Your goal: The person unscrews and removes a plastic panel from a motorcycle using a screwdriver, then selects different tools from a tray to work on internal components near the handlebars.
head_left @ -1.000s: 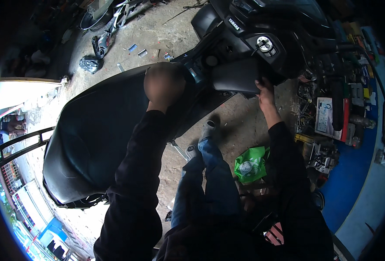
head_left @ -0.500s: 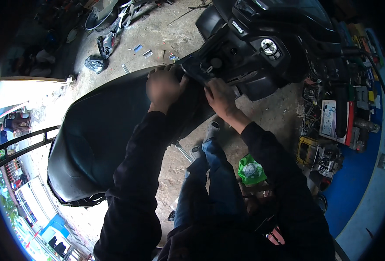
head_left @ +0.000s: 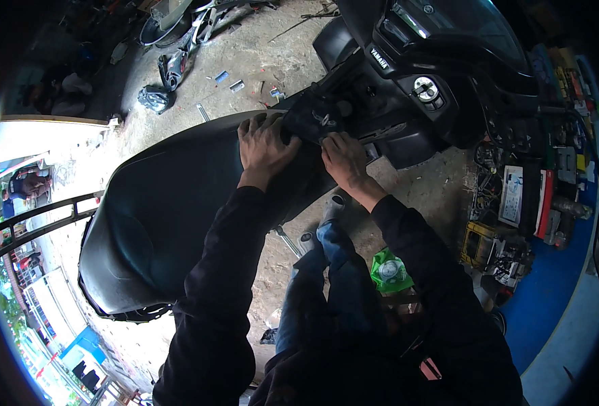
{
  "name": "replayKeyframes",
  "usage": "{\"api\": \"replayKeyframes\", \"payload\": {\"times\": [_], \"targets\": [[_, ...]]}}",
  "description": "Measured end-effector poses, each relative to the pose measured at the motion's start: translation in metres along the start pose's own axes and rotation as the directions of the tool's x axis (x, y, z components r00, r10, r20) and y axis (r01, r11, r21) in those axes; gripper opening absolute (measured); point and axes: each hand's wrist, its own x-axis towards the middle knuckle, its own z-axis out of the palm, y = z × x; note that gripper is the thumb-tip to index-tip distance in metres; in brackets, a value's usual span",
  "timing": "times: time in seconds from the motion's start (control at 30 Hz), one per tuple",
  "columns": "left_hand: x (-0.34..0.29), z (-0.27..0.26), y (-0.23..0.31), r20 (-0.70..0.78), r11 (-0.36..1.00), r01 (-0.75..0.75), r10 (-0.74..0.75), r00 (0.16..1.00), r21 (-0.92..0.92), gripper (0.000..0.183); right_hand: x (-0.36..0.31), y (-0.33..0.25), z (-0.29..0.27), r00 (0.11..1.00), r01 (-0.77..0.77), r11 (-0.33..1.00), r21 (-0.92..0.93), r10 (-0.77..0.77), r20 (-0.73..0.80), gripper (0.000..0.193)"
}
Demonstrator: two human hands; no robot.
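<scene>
Left hand (head_left: pixel 267 149): fingers spread, resting upon the front of the seat (head_left: pixel 167 186) | Right hand (head_left: pixel 345 162): fingers bent at the dark flap (head_left: pixel 307 116) (whether they pinch it, one cannot tell) | Seat: on the bike (head_left: pixel 411 141), leftward of the legs (head_left: pixel 348 287) | Green bag (head_left: pixel 389 269): on the floor (head_left: pixel 259 61)

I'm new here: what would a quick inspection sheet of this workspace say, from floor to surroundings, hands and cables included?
Surface: grey floor, littered with small scraps.
Job's things: dark scooter with a long seat.
Clutter: small packet beyond the seat; green bag near the feet; yellow crate at right.
Hands: left hand spread on the seat; right hand at its front, fingers bent, grip unclear.
Cables: nothing clearly seen.
Surroundings: bright outdoors at left, blue surface at right.
</scene>
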Motion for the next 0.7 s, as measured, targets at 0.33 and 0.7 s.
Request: {"api": "replayKeyframes", "payload": {"times": [0.33,0.7], "targets": [[-0.002,-0.001,0.000,-0.012,1.000,-0.022,0.022,1.000,-0.013,0.054,0.022,0.018,-0.016,0.938,-0.331,0.930,0.159,0.343,-0.052,0.025],[-0.002,-0.005,0.003,-0.022,0.999,-0.024,0.024,0.999,-0.026,0.052,0.047,0.139,0.010,0.735,-0.654,0.689,0.314,0.676,0.047,0.038]]}}
